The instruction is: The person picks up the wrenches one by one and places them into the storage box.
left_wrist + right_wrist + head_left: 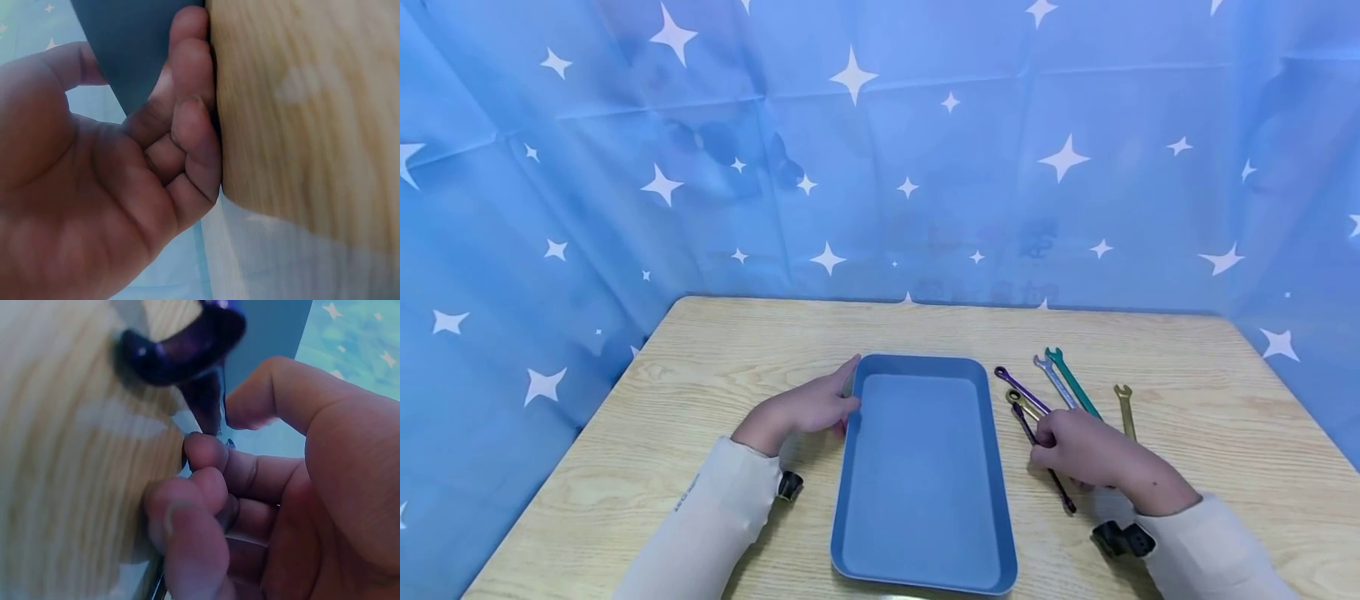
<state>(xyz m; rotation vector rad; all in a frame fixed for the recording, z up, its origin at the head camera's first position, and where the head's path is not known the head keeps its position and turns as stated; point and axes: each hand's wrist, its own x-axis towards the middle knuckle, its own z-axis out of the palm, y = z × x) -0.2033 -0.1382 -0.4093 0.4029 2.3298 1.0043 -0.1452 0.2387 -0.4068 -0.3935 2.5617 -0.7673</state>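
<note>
A blue rectangular tray (925,483) lies on the table. My left hand (812,406) grips its left edge near the far corner. In the left wrist view the thumb is on one side of the tray wall (134,44), with curled fingers (194,69) on the other, down against the wood. Right of the tray, my right hand (1090,450) pinches a dark purple wrench (1058,490) around its middle. The right wrist view shows one wrench end up close, with thumb and forefinger at the shaft (205,403). A purple wrench (1022,389) and a gold ratchet wrench (1028,403) lie beside this hand, partly hidden.
Beyond the right hand lie a silver-blue wrench (1056,382) and a green wrench (1075,385). Another gold wrench (1126,410) is farther right. The wooden table (760,333) ends at a blue star-patterned curtain (880,167) at the back and sides.
</note>
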